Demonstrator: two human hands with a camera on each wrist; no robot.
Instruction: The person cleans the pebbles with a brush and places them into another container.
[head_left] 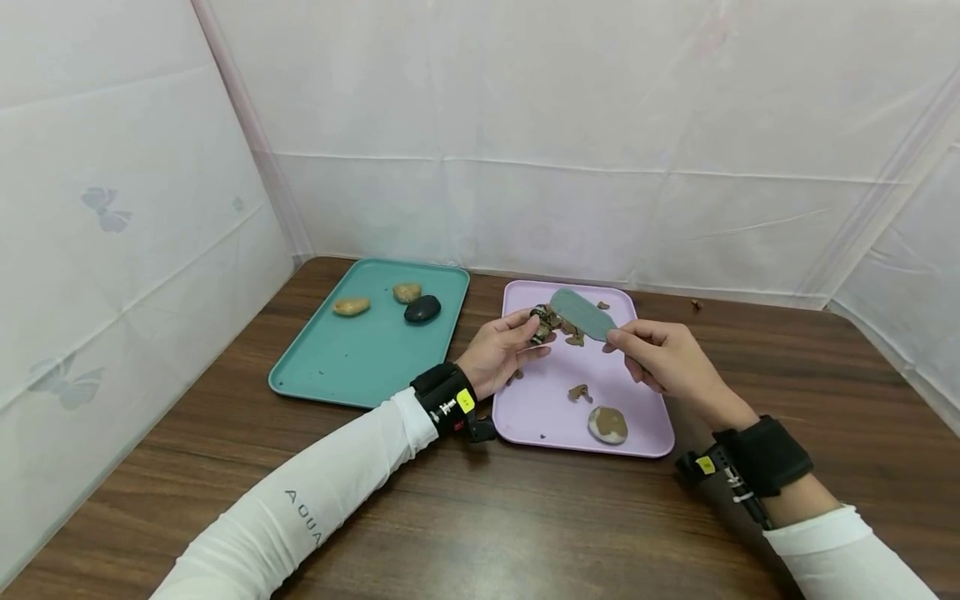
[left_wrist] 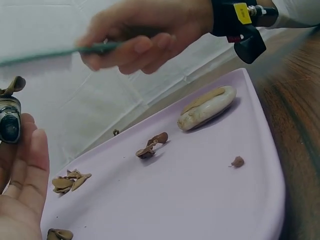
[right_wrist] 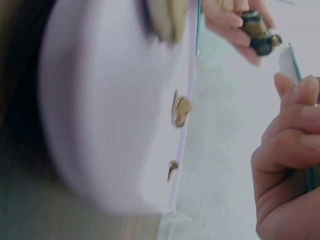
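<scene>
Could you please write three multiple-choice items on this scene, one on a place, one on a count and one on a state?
1. Where does the pale stone smeared with brown lie?
A. on the teal tray
B. on the lilac tray
C. on the bare table

2. How many stones lie on the teal tray?
A. one
B. three
C. five

3. What does the right hand do?
A. holds a flat teal scraper
B. lies flat on the table
C. grips a tray rim

Answers:
1 B: it sits near the front edge of the lilac tray.
2 B: two tan and one black.
3 A: its fingers pinch the scraper, while the left hand holds a dark stone.
</scene>
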